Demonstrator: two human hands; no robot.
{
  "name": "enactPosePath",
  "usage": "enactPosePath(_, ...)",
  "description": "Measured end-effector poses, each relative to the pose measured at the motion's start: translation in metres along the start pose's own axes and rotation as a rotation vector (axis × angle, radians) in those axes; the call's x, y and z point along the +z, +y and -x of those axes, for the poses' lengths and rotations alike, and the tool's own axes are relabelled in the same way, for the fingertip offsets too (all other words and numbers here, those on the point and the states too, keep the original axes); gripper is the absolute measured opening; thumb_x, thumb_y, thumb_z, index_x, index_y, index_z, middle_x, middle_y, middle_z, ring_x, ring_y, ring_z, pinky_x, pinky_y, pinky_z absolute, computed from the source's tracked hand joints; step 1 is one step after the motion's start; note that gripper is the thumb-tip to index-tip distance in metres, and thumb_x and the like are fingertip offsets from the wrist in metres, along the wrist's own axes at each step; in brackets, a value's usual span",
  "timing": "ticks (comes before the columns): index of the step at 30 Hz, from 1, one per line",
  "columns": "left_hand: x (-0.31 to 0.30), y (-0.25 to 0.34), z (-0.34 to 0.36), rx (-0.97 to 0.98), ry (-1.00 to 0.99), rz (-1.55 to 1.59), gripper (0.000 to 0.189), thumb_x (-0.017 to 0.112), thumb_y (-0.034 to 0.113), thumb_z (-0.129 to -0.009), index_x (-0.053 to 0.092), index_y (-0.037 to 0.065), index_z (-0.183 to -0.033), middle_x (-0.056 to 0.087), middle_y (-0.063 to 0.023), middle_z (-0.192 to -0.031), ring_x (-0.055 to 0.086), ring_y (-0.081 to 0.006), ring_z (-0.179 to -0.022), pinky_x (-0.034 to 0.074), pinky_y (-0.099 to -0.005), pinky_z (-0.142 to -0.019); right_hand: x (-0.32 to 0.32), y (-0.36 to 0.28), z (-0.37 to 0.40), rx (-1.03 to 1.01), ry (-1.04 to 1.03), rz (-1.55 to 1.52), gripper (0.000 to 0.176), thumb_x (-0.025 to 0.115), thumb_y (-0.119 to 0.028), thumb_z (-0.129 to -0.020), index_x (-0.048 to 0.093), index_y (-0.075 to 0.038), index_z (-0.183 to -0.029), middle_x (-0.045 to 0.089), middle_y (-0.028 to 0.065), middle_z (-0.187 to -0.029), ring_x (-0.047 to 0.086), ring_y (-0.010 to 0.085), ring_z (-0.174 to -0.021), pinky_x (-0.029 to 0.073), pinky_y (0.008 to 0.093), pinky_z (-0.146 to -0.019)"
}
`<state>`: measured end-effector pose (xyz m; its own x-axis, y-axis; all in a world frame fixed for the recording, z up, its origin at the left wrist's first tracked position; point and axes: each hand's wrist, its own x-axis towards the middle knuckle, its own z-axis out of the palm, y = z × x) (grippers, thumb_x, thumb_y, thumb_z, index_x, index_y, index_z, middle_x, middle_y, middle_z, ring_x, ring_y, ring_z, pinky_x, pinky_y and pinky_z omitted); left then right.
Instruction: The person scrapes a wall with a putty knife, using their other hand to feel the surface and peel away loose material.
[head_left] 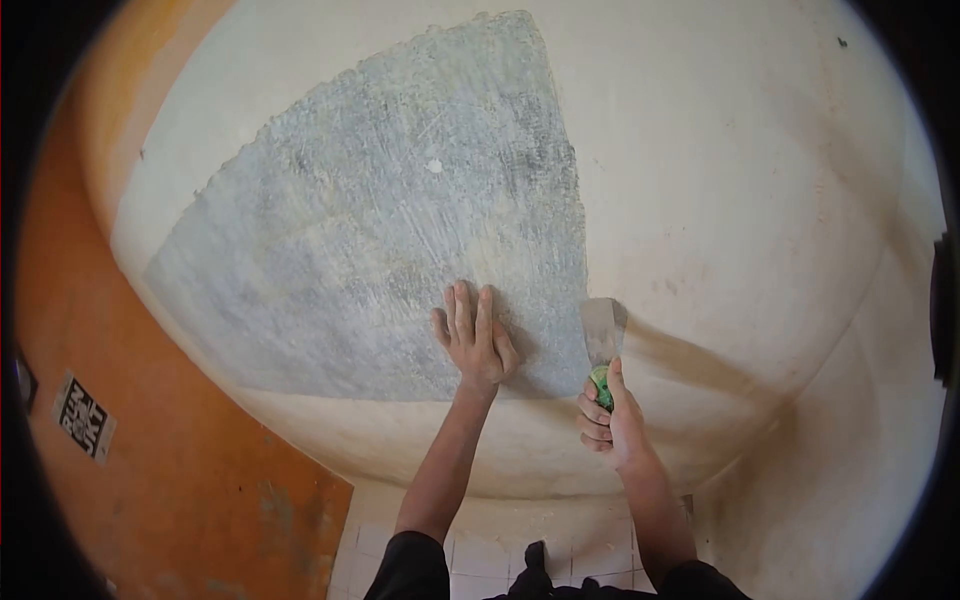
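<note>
A large grey patch [350,230] with ragged edges shows on the cream wall [700,180]. My left hand [474,340] lies flat against the lower part of this patch, fingers spread and pointing up, holding nothing. To its right, my right hand [612,415] grips the green handle of a scraper [604,330]. The scraper's wide metal blade points up and meets the wall at the patch's right edge, near the lower right corner. My right thumb is stretched along the handle toward the blade.
An orange wall [190,440] on the left carries a black-and-white sticker [84,416]. Pale floor tiles [480,560] show at the bottom, with a dark shoe [536,556]. A dark object [942,310] sits at the right edge.
</note>
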<state>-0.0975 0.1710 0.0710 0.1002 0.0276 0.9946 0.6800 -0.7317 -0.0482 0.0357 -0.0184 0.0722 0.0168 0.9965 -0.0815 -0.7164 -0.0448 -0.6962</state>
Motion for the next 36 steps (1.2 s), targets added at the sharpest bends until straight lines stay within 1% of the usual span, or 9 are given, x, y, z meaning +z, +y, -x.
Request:
enactPosePath(9,-0.001,0.004,-0.001,-0.017,0.001,-0.017,0.050,0.043,0.009,-0.081,0.051,0.002,-0.129,0.039,-0.0222,-0.141,0.030,-0.0343,-0.136,0.008,-0.0471,-0.112,-0.007,-0.005,0.007,-0.004,0.004,0.112,0.050,0.035,-0.063,-0.091,0.042,-0.015,-0.078,0.024,-0.0080,-0.051,0.017,0.0039,-0.035,0.013,0.0203,-0.031)
enactPosePath(12,-0.001,0.002,0.001,-0.022,0.003,-0.005,0.050,0.044,0.008,-0.081,0.052,0.004,-0.130,0.039,-0.0207,-0.141,0.030,-0.0327,-0.136,0.009,-0.0467,-0.112,-0.016,0.002,0.004,-0.061,0.047,0.080,0.050,0.036,-0.063,-0.091,0.042,-0.015,-0.078,0.024,-0.0083,-0.051,0.017,0.0038,-0.035,0.013,0.0202,-0.031)
enactPosePath(15,0.000,0.001,0.003,-0.020,0.013,-0.023,0.047,0.046,0.010,-0.082,0.053,0.005,-0.129,0.040,-0.0201,-0.141,0.031,-0.0307,-0.135,0.010,-0.0462,-0.112,-0.027,0.010,0.004,-0.011,0.041,0.070,0.050,0.036,-0.063,-0.091,0.042,-0.015,-0.077,0.024,-0.0084,-0.051,0.016,0.0036,-0.036,0.012,0.0206,-0.032)
enactPosePath(21,-0.001,0.001,0.003,-0.016,0.012,-0.023,0.050,0.044,0.007,-0.081,0.052,0.004,-0.129,0.040,-0.0205,-0.140,0.033,-0.0330,-0.134,0.011,-0.0450,-0.112,0.002,-0.014,0.002,-0.123,0.027,0.151,0.051,0.036,-0.064,-0.090,0.043,-0.016,-0.076,0.024,-0.0087,-0.050,0.017,0.0039,-0.036,0.012,0.0219,-0.032)
enactPosePath(26,-0.006,0.005,0.001,-0.035,-0.011,0.012,0.046,0.044,0.006,-0.082,0.055,0.004,-0.127,0.041,-0.0201,-0.140,0.034,-0.0322,-0.134,0.012,-0.0440,-0.112,-0.027,0.018,-0.002,-0.045,0.030,0.076,0.050,0.037,-0.062,-0.091,0.044,-0.015,-0.076,0.024,-0.0084,-0.049,0.019,0.0035,-0.036,0.014,0.0214,-0.033)
enactPosePath(28,-0.004,0.002,0.001,-0.012,0.014,-0.024,0.045,0.043,0.006,-0.084,0.054,0.004,-0.127,0.041,-0.0197,-0.140,0.033,-0.0315,-0.134,0.012,-0.0430,-0.112,-0.009,0.006,-0.001,-0.063,0.088,0.068,0.050,0.037,-0.062,-0.091,0.043,-0.015,-0.076,0.023,-0.0084,-0.050,0.019,0.0033,-0.036,0.014,0.0212,-0.034)
enactPosePath(30,-0.003,-0.001,0.002,-0.018,-0.025,-0.009,0.045,0.042,0.006,-0.085,0.053,0.004,-0.128,0.040,-0.0192,-0.141,0.032,-0.0309,-0.135,0.011,-0.0423,-0.112,0.000,0.001,0.001,-0.081,0.008,0.059,0.050,0.038,-0.063,-0.091,0.043,-0.015,-0.076,0.023,-0.0084,-0.050,0.019,0.0034,-0.036,0.013,0.0212,-0.034)
enactPosePath(34,-0.001,-0.001,0.001,-0.008,0.010,-0.008,0.045,0.041,0.007,-0.086,0.052,0.004,-0.130,0.039,-0.0187,-0.141,0.031,-0.0306,-0.136,0.010,-0.0422,-0.113,-0.021,0.018,0.004,-0.048,0.132,0.056,0.052,0.038,-0.065,-0.089,0.043,-0.016,-0.075,0.023,-0.0089,-0.049,0.018,0.0034,-0.036,0.013,0.0203,-0.033)
enactPosePath(36,-0.001,-0.001,0.003,-0.004,0.007,-0.024,0.046,0.041,0.007,-0.086,0.051,0.004,-0.130,0.039,-0.0187,-0.142,0.030,-0.0306,-0.136,0.010,-0.0425,-0.113,-0.022,0.019,0.001,-0.043,0.061,0.037,0.052,0.039,-0.065,-0.089,0.043,-0.016,-0.074,0.024,-0.0088,-0.050,0.018,0.0034,-0.036,0.013,0.0203,-0.033)
